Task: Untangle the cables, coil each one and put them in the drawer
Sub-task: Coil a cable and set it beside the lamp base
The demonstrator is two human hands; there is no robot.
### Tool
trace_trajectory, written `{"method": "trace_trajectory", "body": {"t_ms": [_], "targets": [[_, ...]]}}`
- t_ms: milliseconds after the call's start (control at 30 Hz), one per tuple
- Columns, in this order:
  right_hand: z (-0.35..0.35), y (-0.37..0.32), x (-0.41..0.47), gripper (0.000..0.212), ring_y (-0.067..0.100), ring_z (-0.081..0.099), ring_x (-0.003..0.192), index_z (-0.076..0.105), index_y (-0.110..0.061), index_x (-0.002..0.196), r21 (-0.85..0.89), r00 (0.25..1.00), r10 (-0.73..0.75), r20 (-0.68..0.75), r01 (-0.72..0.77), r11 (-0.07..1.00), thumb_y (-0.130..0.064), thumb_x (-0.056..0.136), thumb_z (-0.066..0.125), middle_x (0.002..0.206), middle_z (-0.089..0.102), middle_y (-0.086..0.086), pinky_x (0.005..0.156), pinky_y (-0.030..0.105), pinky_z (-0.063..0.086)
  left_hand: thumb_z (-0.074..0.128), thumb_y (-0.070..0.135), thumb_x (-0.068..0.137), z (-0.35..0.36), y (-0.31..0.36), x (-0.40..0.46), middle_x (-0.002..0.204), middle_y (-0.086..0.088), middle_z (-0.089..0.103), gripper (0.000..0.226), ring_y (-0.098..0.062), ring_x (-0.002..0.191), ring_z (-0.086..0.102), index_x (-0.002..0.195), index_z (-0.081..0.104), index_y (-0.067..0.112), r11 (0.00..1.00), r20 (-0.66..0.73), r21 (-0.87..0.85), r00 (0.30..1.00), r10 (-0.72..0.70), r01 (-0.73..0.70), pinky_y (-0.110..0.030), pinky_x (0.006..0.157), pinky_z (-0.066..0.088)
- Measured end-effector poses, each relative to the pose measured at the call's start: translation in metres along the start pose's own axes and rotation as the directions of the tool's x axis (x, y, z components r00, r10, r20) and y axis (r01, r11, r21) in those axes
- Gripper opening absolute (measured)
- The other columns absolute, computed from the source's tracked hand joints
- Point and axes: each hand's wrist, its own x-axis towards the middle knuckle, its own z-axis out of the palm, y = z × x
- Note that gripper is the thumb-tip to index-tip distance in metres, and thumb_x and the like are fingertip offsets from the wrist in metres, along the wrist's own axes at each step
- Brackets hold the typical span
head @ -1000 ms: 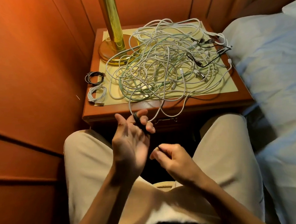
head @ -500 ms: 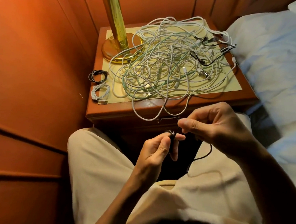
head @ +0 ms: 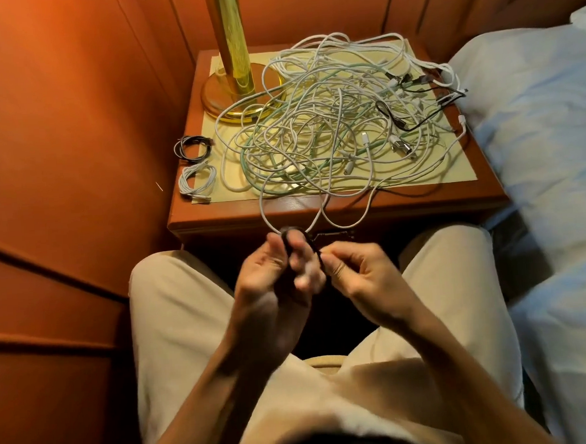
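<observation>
A thin black cable [head: 316, 253] sits in the middle of the frame, looped over the fingers of my left hand [head: 277, 284]. My right hand [head: 360, 274] pinches its end. The big white tangle [head: 330, 127] lies on the nightstand [head: 403, 201] above, two small coils [head: 195, 162] at its left

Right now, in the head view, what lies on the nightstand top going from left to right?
Two small coiled cables, black and white, then the brass lamp base, then the big tangle of cables.

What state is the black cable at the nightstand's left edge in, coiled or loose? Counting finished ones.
Coiled: the black cable lies in neat loops.
</observation>
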Motion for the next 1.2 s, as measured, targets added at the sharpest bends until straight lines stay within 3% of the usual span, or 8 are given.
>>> {"method": "trace_trajectory", "body": {"t_ms": [100, 233, 333, 433, 667, 967, 1100, 1200], "targets": [[0.011, -0.002, -0.016, 0.017, 0.0, 0.055, 0.056, 0.073, -0.011, 0.098, -0.15, 0.987, 0.017, 0.159, 0.008, 0.989, -0.019, 0.1, 0.058, 0.063, 0.061, -0.019, 0.053, 0.014, 0.036, 0.047, 0.022, 0.09, -0.01, 0.023, 0.015, 0.066, 0.0, 0.056, 0.028, -0.01, 0.057, 0.057, 0.08, 0.069, 0.007, 0.983, -0.141, -0.037, 0.975, 0.171, -0.177, -0.021, 0.06, 0.052], [0.01, -0.035, -0.026, 0.015, 0.007, 0.053, 0.058, 0.07, -0.009, 0.096, -0.169, 0.916, -0.04, 0.399, 0.116, 0.979, -0.021, 0.097, 0.061, 0.068, 0.062, -0.001, 0.055, 0.027, 0.044, 0.054, 0.019, 0.097, -0.047, 0.02, 0.02, 0.071, -0.001, 0.069, 0.018, -0.017, 0.072, 0.068, 0.092, 0.07, 0.012, 0.728, -0.076, 0.617, 0.898, 0.433, -0.299, -0.027, 0.075, 0.056], [-0.003, -0.058, -0.018, 0.019, 0.004, 0.041, 0.051, 0.07, -0.002, 0.085, -0.117, 0.905, -0.139, 0.402, 0.201, 0.973, -0.015, 0.096, 0.061, 0.059, 0.054, 0.008, 0.052, 0.02, 0.04, 0.053, 0.01, 0.094, -0.055, -0.001, 0.012, 0.069, 0.001, 0.07, 0.025, -0.013, 0.069, 0.067, 0.084, 0.074, 0.019, 0.575, 0.048, 0.787, 0.952, 0.302, -0.222, -0.026, 0.069, 0.053], [-0.02, -0.061, 0.0, 0.021, -0.001, 0.047, 0.047, 0.072, -0.002, 0.079, -0.129, 0.938, -0.175, 0.3, 0.222, 0.966, -0.009, 0.095, 0.06, 0.054, 0.053, -0.01, 0.052, 0.009, 0.035, 0.049, 0.006, 0.094, -0.05, -0.018, 0.002, 0.064, 0.0, 0.062, 0.037, -0.011, 0.059, 0.056, 0.07, 0.073, 0.018, 0.72, 0.083, 0.687, 0.995, 0.057, -0.099, -0.022, 0.061, 0.045], [-0.05, -0.057, 0.032, 0.026, 0.016, 0.045, 0.049, 0.07, -0.003, 0.078, -0.099, 0.931, -0.144, 0.335, 0.187, 0.977, -0.017, 0.096, 0.059, 0.056, 0.052, 0.013, 0.045, 0.024, 0.033, 0.056, 0.041, 0.093, -0.041, -0.022, -0.008, 0.064, -0.001, 0.049, 0.039, -0.008, 0.049, 0.044, 0.086, 0.071, 0.005, 0.944, 0.164, 0.241, 0.949, -0.271, 0.227, -0.019, 0.051, 0.04], [-0.011, -0.024, 0.029, 0.036, 0.018, 0.031, 0.048, 0.066, -0.026, 0.071, 0.221, 0.977, -0.068, 0.202, 0.022, 0.975, -0.017, 0.102, 0.05, 0.057, 0.032, 0.015, 0.047, 0.018, 0.023, 0.046, 0.033, 0.096, -0.016, 0.014, -0.001, 0.058, 0.009, 0.042, 0.034, 0.0, 0.045, 0.036, 0.067, 0.059, 0.019, 0.989, 0.218, 0.07, 0.966, -0.142, 0.129, -0.015, 0.045, 0.027], [0.018, -0.007, 0.006, 0.023, 0.004, 0.043, 0.049, 0.069, -0.024, 0.087, -0.053, 0.973, -0.056, 0.222, 0.07, 0.996, -0.02, 0.102, 0.051, 0.053, 0.049, -0.011, 0.051, 0.022, 0.035, 0.035, 0.027, 0.102, -0.008, 0.029, 0.012, 0.063, 0.005, 0.043, 0.036, -0.005, 0.05, 0.042, 0.076, 0.057, 0.015, 0.994, 0.0, -0.057, 0.995, 0.096, -0.096, -0.018, 0.051, 0.042], [0.029, 0.0, -0.01, 0.024, 0.013, 0.051, 0.057, 0.066, -0.017, 0.091, -0.364, 0.974, -0.101, 0.202, 0.171, 0.916, -0.029, 0.1, 0.048, 0.064, 0.058, -0.009, 0.055, 0.036, 0.045, 0.043, 0.028, 0.098, -0.024, 0.023, 0.019, 0.066, 0.0, 0.053, 0.026, -0.013, 0.058, 0.051, 0.084, 0.057, 0.011, 0.911, -0.125, 0.327, 0.945, 0.304, -0.25, -0.023, 0.061, 0.047]]}}
